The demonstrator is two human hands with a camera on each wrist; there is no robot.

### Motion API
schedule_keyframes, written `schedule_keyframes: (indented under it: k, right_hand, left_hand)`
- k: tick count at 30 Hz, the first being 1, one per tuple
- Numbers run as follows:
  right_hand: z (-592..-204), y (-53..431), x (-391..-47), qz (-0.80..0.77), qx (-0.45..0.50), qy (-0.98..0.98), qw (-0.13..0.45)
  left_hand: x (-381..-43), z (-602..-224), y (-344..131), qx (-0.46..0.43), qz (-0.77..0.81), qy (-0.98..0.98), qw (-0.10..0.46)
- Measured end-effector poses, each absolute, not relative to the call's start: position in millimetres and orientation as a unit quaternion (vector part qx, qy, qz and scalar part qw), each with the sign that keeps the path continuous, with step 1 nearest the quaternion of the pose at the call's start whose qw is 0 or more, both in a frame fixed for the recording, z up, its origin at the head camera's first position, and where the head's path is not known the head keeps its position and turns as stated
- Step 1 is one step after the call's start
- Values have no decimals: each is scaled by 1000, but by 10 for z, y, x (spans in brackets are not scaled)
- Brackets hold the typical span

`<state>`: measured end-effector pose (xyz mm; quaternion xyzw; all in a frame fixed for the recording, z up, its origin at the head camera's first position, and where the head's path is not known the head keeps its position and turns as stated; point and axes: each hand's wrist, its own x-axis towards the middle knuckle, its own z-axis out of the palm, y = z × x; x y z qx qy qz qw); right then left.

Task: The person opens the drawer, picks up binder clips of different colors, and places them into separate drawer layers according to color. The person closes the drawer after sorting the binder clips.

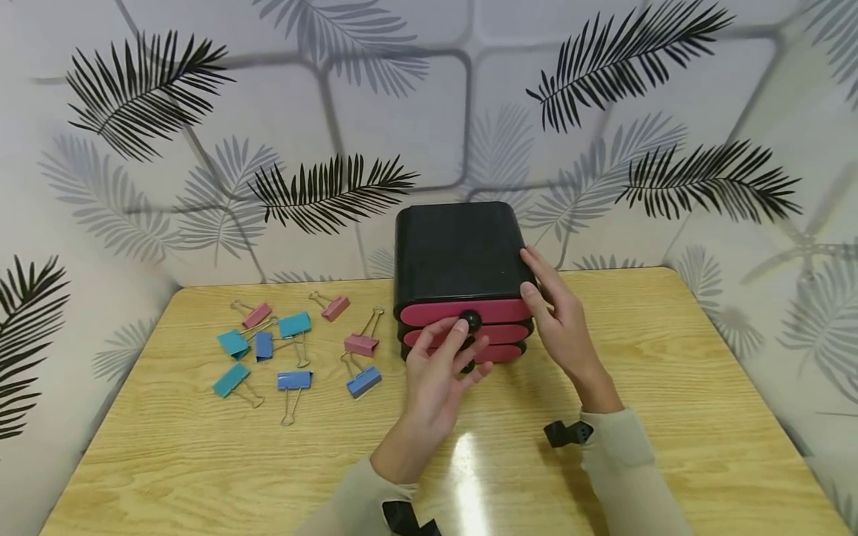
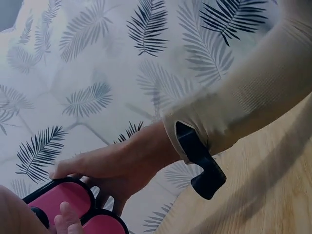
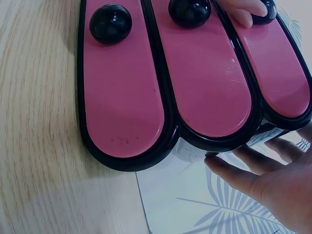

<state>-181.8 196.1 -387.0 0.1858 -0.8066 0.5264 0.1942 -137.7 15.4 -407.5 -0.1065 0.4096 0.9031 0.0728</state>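
A small black drawer unit (image 1: pixel 462 253) with three pink drawer fronts stands at the back of the table. My left hand (image 1: pixel 432 380) pinches the round black knob (image 1: pixel 472 321) of the top drawer between thumb and fingers. Against the unit's right side rests my right hand (image 1: pixel 563 320), its fingers extended, the thumb near the top front corner. In the right wrist view, the lower knobs (image 3: pixel 110 24) are untouched, and all three drawers look closed. Part of my left hand (image 2: pixel 17 217) shows at the left wrist view's lower corner.
Left of the unit lie several binder clips: pink (image 1: pixel 362 344), teal (image 1: pixel 295 324) and blue (image 1: pixel 295 380), with wire handles spread. The wooden table (image 1: pixel 221 476) meets a leaf-patterned backdrop (image 1: pixel 402 126) behind. Black wrist mounts (image 1: pixel 568 433) sit on both sleeves.
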Motion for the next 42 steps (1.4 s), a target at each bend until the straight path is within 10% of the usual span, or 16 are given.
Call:
schedule_keyframes:
  k: [10, 42]
  right_hand:
    - [-3877, 1934, -1826, 534, 192, -802, 188]
    - [-4145, 2204, -2030, 568, 191, -789, 131]
  left_hand:
    - [-1376, -4165, 284, -42, 881, 466, -65]
    - [-1039, -4176, 285, -38, 901, 432, -23]
